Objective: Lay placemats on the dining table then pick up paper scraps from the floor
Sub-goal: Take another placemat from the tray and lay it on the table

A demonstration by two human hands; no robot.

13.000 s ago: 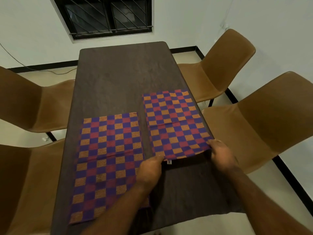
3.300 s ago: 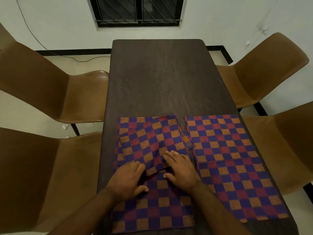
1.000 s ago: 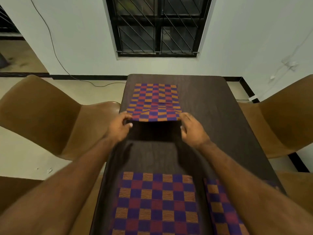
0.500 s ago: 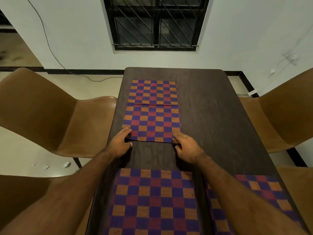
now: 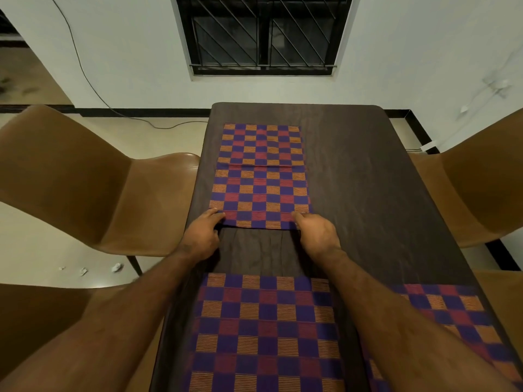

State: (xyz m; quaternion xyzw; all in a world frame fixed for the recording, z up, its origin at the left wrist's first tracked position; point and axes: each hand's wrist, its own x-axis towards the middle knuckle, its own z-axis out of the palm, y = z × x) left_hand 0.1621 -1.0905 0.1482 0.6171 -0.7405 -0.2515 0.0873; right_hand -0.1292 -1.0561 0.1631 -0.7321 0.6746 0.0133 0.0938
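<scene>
Three purple, red and orange checked placemats lie on the dark dining table (image 5: 356,179). One placemat (image 5: 260,176) lies flat on the far left half. My left hand (image 5: 201,236) pinches its near left corner and my right hand (image 5: 317,233) pinches its near right corner. A second placemat (image 5: 266,329) lies close to me between my forearms. The third placemat (image 5: 452,315) is at the near right, partly hidden by my right arm. White paper scraps (image 5: 116,267) lie on the floor to the left, under the chairs.
Brown chairs stand on both sides: far left (image 5: 85,179), near left (image 5: 42,321), far right (image 5: 481,179) and near right (image 5: 503,284). A barred window (image 5: 263,32) is in the wall beyond the table. A cable (image 5: 158,126) runs along the floor.
The far placemat has been drawn open toward me, from half folded to flat on the table. Both hands came back with its near edge and now stay at its corners.
</scene>
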